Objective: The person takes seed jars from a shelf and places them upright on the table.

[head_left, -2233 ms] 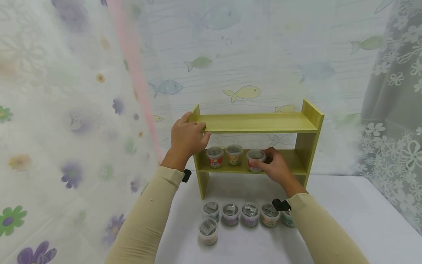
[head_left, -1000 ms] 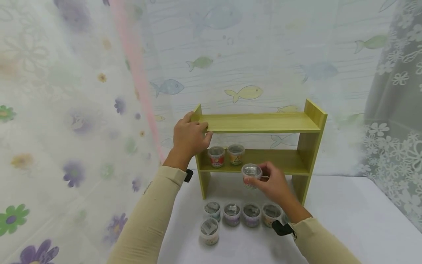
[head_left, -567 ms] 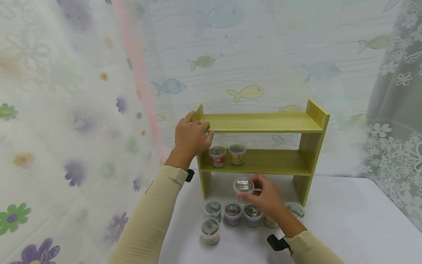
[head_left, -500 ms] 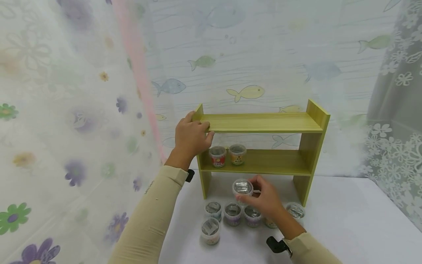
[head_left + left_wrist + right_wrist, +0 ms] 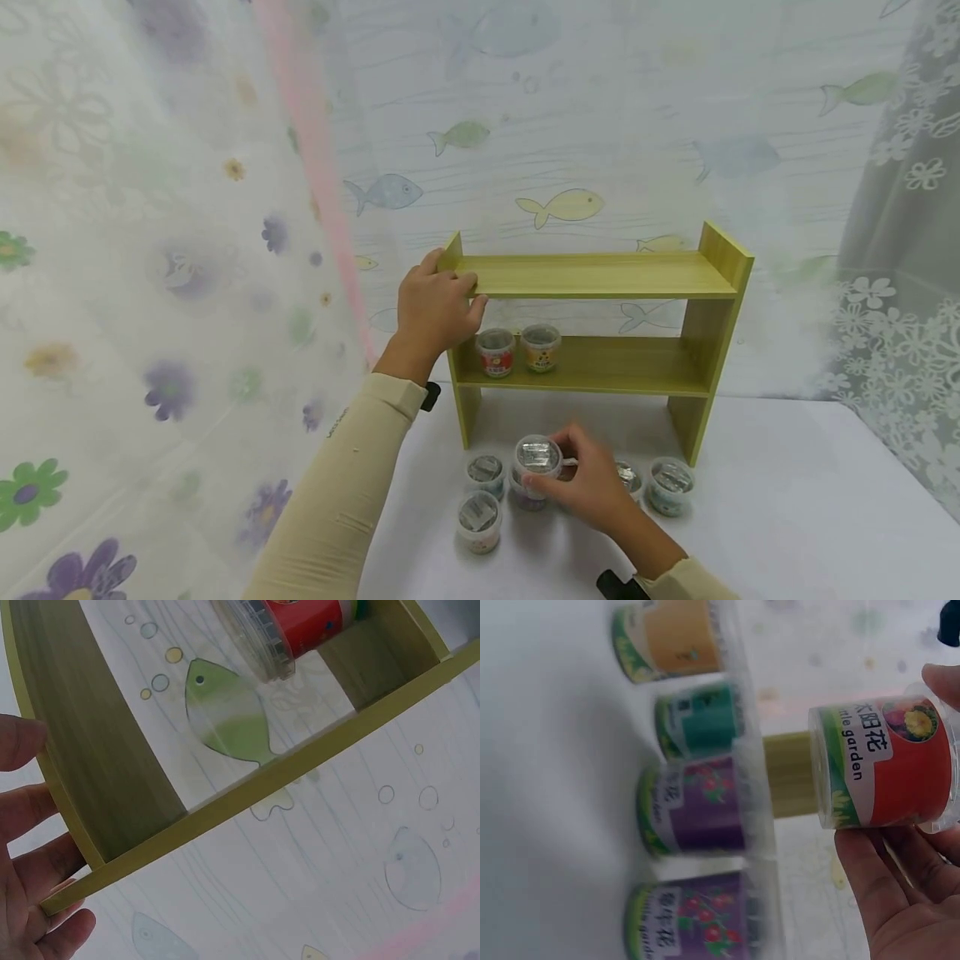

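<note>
My right hand [image 5: 596,492] holds a small plastic cup [image 5: 538,457] with a clear lid, between thumb and fingers. In the right wrist view this cup [image 5: 885,765] has a red flower label reading "little garden". It is held above the row of cups on the table, partly covering a purple-labelled cup [image 5: 527,500]. My left hand [image 5: 433,308] grips the upper left end of a yellow-green wooden shelf [image 5: 592,277]. In the left wrist view its fingers [image 5: 52,862] wrap the board's edge. On the middle board stand a red-labelled cup [image 5: 496,357] and an orange-labelled cup [image 5: 542,350].
On the white tablecloth [image 5: 787,500] sit more lidded cups: a teal one [image 5: 671,487] at right, one [image 5: 485,475] at left, and a pale one [image 5: 478,522] in front of it. My right hand hides some. A fish-patterned curtain [image 5: 570,125] hangs behind the shelf.
My right hand has taken the red-labelled cup off the middle board and carried it down and leftward over the table cups. My left hand has kept its hold on the shelf.
</note>
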`<state>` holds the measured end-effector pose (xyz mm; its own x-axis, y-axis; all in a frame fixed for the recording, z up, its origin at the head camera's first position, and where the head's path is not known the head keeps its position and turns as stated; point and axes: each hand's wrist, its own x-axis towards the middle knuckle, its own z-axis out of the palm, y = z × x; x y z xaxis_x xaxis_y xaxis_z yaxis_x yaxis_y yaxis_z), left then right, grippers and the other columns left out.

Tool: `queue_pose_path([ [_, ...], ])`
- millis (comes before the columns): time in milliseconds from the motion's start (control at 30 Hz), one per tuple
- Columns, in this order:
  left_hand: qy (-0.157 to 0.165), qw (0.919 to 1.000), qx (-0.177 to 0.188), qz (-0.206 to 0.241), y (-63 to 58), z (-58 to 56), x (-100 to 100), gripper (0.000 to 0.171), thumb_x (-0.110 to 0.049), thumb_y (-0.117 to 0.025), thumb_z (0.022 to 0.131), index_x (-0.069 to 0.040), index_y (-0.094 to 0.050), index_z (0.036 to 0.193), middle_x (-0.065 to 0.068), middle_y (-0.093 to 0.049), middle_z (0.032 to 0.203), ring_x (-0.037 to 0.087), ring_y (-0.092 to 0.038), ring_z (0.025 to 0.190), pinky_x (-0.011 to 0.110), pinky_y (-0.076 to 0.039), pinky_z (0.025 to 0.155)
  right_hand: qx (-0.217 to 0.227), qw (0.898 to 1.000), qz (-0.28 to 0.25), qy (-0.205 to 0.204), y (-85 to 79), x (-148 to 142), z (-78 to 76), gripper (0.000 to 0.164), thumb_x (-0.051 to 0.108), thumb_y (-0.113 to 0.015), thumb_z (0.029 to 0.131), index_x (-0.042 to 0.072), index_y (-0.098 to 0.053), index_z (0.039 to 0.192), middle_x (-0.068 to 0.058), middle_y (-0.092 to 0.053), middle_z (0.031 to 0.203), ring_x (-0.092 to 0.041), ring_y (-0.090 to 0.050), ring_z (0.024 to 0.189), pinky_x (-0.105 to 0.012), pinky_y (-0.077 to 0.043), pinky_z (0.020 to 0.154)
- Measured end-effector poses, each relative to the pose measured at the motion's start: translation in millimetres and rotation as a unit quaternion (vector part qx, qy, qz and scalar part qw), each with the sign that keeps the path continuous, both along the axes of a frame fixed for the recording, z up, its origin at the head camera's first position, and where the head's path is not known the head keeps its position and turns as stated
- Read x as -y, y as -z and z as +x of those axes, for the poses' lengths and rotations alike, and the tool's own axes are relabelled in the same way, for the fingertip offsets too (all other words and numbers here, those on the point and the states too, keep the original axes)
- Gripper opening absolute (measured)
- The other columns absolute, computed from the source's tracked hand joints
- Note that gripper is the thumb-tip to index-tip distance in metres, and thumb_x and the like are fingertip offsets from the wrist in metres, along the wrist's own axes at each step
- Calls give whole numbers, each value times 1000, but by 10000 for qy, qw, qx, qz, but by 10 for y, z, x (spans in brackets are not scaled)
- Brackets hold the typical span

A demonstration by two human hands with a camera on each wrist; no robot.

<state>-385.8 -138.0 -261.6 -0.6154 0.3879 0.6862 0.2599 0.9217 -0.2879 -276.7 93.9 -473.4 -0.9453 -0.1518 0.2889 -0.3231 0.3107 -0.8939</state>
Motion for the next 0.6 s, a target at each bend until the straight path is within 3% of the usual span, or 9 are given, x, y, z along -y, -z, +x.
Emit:
queue_pose_path([
  [333,29,10000,21,5,-4,3,3,30,-45,-61,98,-23,-77,108,5,-80,93,30,-55,137,48,-52,105,99,9995,285,3,136,66,182,58,45,-96,68,21,-59,107,7,-70,103,-10,-70,93,-21,-59,79],
  [600,-49,10000,43,-71,-16,15,-2,31,-45,-61,98,-23,-77,111,5,-80,96,30,-55,137,48,-51,107,-26,9988,482,67,220,120,265,55,46,-96,67,25,-59,101,12,-69,98,-6,-66,91,-24,-59,79],
])
